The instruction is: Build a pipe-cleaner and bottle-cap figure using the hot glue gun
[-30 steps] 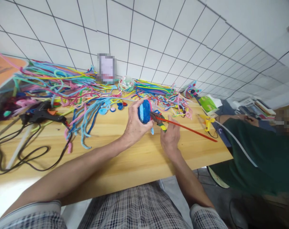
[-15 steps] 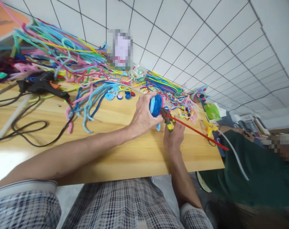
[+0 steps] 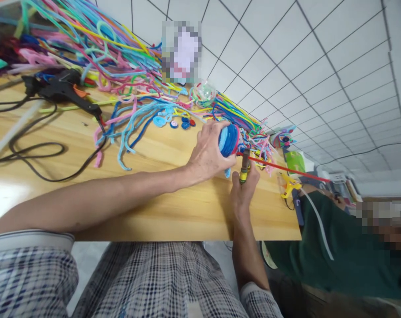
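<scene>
My left hand (image 3: 205, 152) is wrapped round a blue pipe-cleaner ball (image 3: 230, 140), which has a light blue patch on its left side and a pink edge on its right. In my right hand (image 3: 244, 187) are pliers (image 3: 244, 167) with yellow and dark handles, their jaws pointing up beside the ball. A long red pipe cleaner (image 3: 293, 170) runs from the ball past the jaws out to the right; whether the jaws grip it I cannot tell. Below the ball a short light blue end (image 3: 227, 172) sticks out.
Loose pipe cleaners (image 3: 121, 66) heap along the back wall. A black glue gun (image 3: 66, 90) with its cable lies at left, a yellow glue gun (image 3: 289, 185) at the right edge. Small coiled discs (image 3: 185, 123) and a clear ball (image 3: 204, 92) lie behind my hands. A person in green (image 3: 319, 238) sits at right.
The pliers have turned more upright and shifted right from the ball's lower edge. The red pipe cleaner now slopes less steeply. The whole view has shifted somewhat.
</scene>
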{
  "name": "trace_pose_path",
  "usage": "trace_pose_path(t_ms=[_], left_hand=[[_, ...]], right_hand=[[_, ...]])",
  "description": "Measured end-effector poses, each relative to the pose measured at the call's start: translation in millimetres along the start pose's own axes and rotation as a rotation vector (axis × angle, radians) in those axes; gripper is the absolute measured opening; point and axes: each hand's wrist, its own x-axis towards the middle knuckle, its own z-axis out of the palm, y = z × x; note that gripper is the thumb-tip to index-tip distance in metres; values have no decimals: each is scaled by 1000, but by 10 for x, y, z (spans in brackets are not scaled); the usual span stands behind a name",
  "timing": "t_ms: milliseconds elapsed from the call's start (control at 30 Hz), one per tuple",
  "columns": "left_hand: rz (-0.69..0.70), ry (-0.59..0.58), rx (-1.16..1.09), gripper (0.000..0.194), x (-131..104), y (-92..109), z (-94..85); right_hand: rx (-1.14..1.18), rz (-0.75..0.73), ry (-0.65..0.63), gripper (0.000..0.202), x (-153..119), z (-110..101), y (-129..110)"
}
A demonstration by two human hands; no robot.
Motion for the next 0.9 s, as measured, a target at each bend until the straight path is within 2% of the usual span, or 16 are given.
trace_pose_path(t_ms=[200, 367, 667, 800, 900], left_hand=[[53, 8, 9, 75, -11, 23, -26], [81, -4, 12, 77, -52, 18, -48], [216, 56, 43, 83, -113, -34, -78], [215, 49, 12, 82, -157, -46, -54], [199, 32, -8, 82, -179, -54, -42]], right_hand=[[-59, -48, 35, 64, -35, 50, -57], [-111, -31, 55, 71, -66, 64, -105], [-156, -10, 94, 82, -103, 56, -174], [-142, -43, 140, 84, -121, 86, -181], [-130, -24, 120, 85, -117, 80, -197]])
